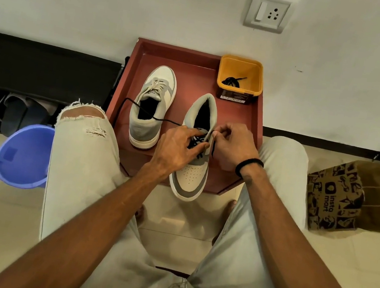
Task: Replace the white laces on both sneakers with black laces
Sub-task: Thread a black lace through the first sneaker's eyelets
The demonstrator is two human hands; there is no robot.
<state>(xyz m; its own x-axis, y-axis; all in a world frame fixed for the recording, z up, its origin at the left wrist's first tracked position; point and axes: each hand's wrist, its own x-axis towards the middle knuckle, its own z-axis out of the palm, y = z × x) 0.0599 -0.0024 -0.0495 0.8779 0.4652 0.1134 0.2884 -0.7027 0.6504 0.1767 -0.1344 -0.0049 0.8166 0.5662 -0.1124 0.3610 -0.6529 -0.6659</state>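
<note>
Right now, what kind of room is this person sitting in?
Probably a room in a home. There is a tiled floor, a wall socket, a purple plastic bucket and a shopping bag beside a small red table holding sneakers.

Black lace [198, 142] partly behind fingers [198, 146]

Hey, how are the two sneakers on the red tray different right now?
The left sneaker has its white laces fully in; the right sneaker is partly threaded with a black lace. The left sneaker's toe points toward the wall, the right sneaker's toward the person, overhanging the red tray. Nothing touches the left sneaker, while the left hand and right hand work on the right one. Both share the same grey-and-white design.
</note>
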